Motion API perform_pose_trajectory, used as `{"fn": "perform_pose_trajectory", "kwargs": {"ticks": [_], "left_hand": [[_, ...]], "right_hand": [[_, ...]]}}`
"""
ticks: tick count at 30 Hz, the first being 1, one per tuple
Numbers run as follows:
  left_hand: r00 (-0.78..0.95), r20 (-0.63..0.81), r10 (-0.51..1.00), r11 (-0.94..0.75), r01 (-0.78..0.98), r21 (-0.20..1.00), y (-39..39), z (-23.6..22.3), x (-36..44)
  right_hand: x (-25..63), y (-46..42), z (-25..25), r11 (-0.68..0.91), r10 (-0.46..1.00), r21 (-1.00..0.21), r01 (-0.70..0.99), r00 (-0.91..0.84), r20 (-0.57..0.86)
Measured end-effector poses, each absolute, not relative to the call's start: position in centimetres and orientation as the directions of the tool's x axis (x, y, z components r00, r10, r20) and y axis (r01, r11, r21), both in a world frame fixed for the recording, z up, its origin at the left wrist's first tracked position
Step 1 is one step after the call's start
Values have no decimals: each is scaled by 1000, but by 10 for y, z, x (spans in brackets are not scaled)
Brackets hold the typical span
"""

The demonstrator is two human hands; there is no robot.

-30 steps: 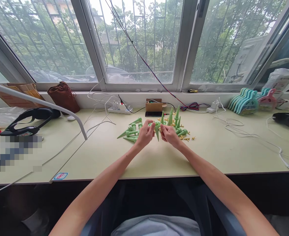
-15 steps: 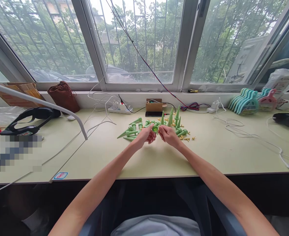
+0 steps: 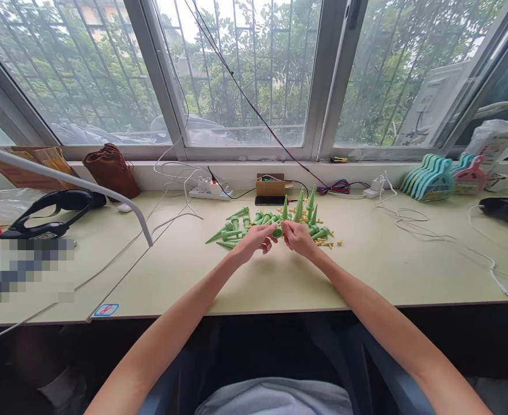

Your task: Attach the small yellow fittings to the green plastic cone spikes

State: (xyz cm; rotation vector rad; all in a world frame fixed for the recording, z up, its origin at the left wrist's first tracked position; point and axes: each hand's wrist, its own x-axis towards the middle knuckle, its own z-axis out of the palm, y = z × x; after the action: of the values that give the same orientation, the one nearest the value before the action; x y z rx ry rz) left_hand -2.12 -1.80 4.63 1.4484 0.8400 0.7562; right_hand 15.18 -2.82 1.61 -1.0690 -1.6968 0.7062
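My left hand (image 3: pixel 258 239) is closed on a green plant watering spike (image 3: pixel 277 232), its round end turned toward me. Much of the spike is hidden by the fingers. Right beside it, my right hand (image 3: pixel 296 236) has thumb and fingers pinched together; whatever they hold is too small to make out. Several green spikes (image 3: pixel 232 233) lie on the table left of and behind my hands. Behind my right hand, other green spikes (image 3: pixel 299 206) stand upright on their wide ends. Small yellow valve pieces (image 3: pixel 325 244) are scattered to the right.
Behind the spikes are a phone (image 3: pixel 271 200) and a small cardboard box (image 3: pixel 271 187). A power strip (image 3: pixel 210 193) with cables stands against the wall. White cables (image 3: pixel 426 233) and turquoise clip hangers (image 3: pixel 431 178) are at right. A black headset (image 3: pixel 55 213) and brown pouch (image 3: pixel 110 172) sit left.
The spike in my left hand has turned from pointing down to showing its round end, then shifted slightly right and down toward my right hand. My right hand stays pinched, almost in place.
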Motion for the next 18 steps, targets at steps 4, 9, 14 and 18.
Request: {"fn": "perform_pose_trajectory", "kwargs": {"ticks": [4,9,14,18], "left_hand": [[506,42,862,-111,108,988,-20,45,-21],[452,229,862,-376,268,887,-23,41,-20],[434,414,800,-568,328,755,-19,35,-18],[421,523,741,-666,366,650,-15,29,-17]], "right_hand": [[152,-29,17,428,903,-841,330,-129,410],[152,-27,15,410,912,-855,317,-123,391],[152,-27,15,388,922,-879,279,-132,365],[151,-27,14,352,934,-909,221,-140,328]]}}
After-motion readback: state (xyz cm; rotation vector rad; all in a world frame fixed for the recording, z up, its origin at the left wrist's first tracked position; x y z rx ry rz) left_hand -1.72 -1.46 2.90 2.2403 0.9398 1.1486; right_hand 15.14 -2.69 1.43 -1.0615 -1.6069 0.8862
